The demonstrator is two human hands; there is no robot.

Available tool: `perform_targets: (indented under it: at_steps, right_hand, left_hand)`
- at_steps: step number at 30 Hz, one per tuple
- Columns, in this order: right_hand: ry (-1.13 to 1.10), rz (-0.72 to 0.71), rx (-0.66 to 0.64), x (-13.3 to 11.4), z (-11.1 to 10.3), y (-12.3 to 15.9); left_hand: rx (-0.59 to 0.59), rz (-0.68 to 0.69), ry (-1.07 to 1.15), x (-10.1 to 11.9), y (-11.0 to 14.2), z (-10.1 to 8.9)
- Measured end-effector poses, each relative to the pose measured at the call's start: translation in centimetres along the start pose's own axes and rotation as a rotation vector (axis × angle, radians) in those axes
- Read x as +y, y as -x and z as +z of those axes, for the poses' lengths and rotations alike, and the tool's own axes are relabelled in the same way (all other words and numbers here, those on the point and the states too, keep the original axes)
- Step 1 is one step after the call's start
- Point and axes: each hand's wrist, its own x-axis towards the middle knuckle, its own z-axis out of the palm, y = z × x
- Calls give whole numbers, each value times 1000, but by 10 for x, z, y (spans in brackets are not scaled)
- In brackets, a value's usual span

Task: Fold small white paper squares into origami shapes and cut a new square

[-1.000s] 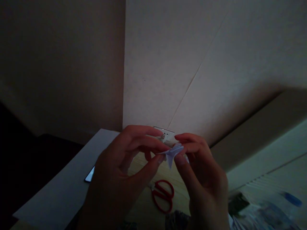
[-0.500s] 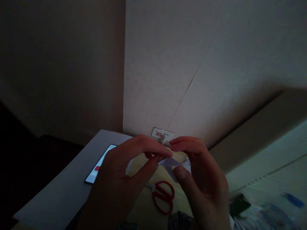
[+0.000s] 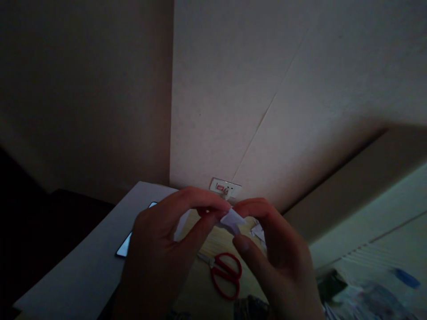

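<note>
A small piece of folded white paper is held up in the middle of the view, above the wooden tabletop. My left hand pinches its left end between thumb and forefinger. On the other side, my right hand curls around it, its forefinger against the upper edge and its thumb at the lower tip. Below the paper, red-handled scissors lie on the tabletop. More white paper pieces lie behind my right hand, partly hidden by it.
A phone with a lit screen rests on a large white sheet or board at left, partly behind my left hand. A wall socket with a plug sits just beyond the table. Blurred clutter, including a blue item, lies at lower right.
The folded paper has turned, showing a pointed flap facing right. My right thumb has moved down off its face to the lower tip, and the loose pieces behind show more.
</note>
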Motion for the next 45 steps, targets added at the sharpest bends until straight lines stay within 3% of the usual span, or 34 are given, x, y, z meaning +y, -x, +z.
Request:
perform_targets:
  at_steps: [6, 11, 24, 29, 41, 45]
  right_hand:
    - [98, 15, 120, -3, 8, -2]
    - [127, -25, 174, 0, 8, -2]
    - [0, 22, 238, 0, 14, -2]
    - [-9, 43, 192, -2, 15, -1]
    - [41, -36, 250, 0, 18, -2]
    - [50, -59, 286, -1, 20, -2]
  left_hand:
    - [-72, 167, 37, -8, 0, -2]
    - [-156, 152, 69, -11, -1, -3]
    - [-56, 77, 121, -5, 2, 1]
    - [-5, 77, 73, -4, 3, 2]
    - [104, 84, 31, -3, 6, 8]
    - [92, 121, 7, -4, 6, 8]
